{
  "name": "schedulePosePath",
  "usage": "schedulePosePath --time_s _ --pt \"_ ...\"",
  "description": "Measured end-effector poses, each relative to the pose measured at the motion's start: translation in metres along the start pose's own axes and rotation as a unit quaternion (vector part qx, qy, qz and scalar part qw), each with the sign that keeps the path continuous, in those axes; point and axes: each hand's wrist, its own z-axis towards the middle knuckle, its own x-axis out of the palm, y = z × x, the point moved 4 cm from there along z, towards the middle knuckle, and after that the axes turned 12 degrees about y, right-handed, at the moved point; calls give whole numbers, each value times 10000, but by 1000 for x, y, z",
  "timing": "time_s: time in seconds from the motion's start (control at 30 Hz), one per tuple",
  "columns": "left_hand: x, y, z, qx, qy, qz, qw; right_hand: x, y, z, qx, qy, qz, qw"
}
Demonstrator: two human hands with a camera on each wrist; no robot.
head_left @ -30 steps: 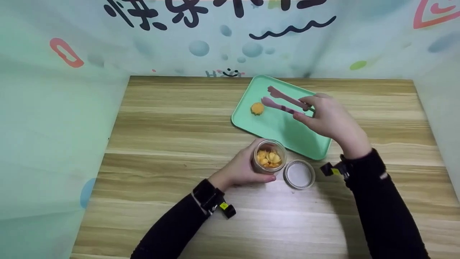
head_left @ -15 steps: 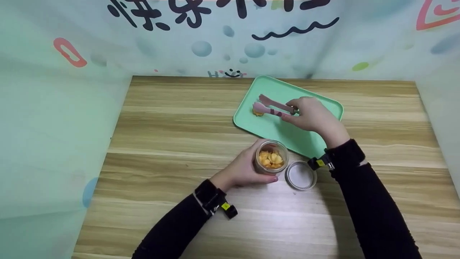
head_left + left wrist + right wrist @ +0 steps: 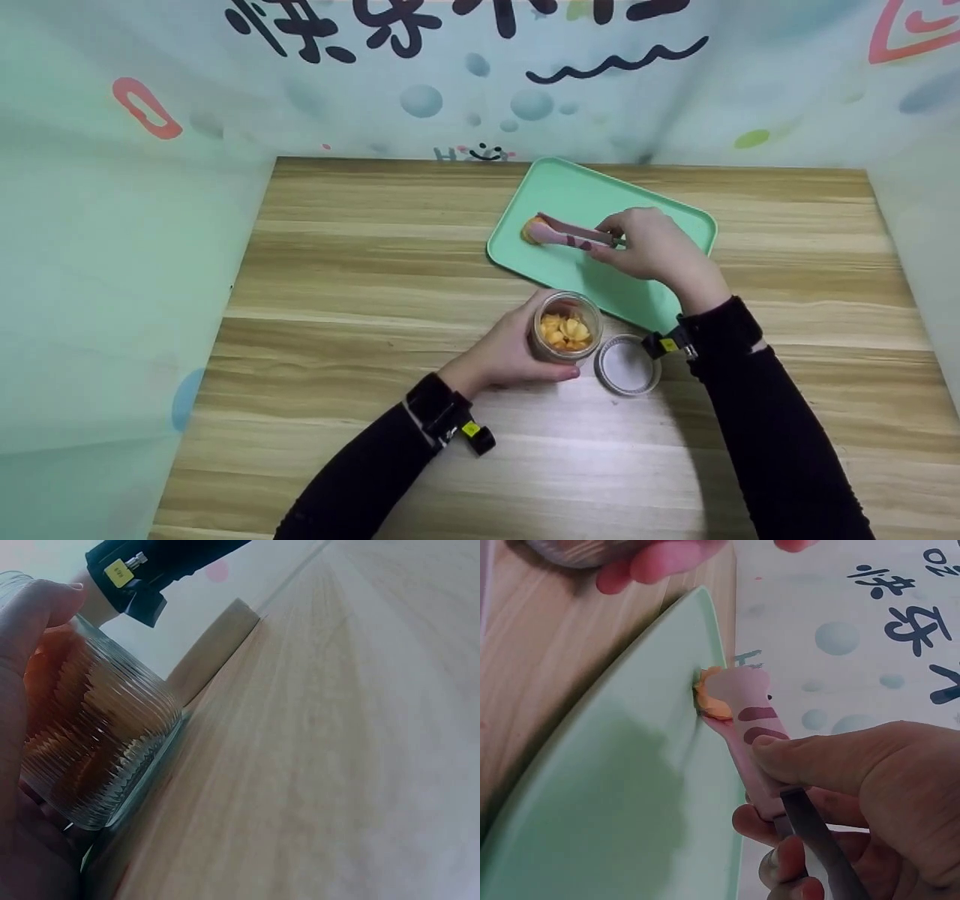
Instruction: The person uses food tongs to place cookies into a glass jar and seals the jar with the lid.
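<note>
Right hand [image 3: 656,244] squeezes pink tongs [image 3: 570,234] onto the orange snack [image 3: 711,697] on the far green tray [image 3: 675,300]; left hand [image 3: 510,352] grips the open jar [image 3: 566,328]; transfer pending.

Left hand [image 3: 22,727] fills the near edge of the shot, thumb curled over the top of the jar [image 3: 94,742] and palm wrapped around its side. The jar is ribbed clear glass, standing on the table [image 3: 337,735] with an orange glow showing through its wall; what is inside cannot be made out. The pale wood grain runs away toward the far edge. Just past the jar, a low tan object lies on the table, too blurred to name. Up top, a black sleeve [image 3: 172,559] crosses the corner with a black clip [image 3: 127,577] carrying a yellow tag.
</note>
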Motion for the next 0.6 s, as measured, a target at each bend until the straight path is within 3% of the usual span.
schedulePosePath --time_s 0.37,0.6 --pt "1 1 0 14 7 -20 10000 2 7 -16 -26 -349 292 9990" --pt "0 1 0 42 2 -25 10000 -20 17 -48 -45 -512 768 9957"
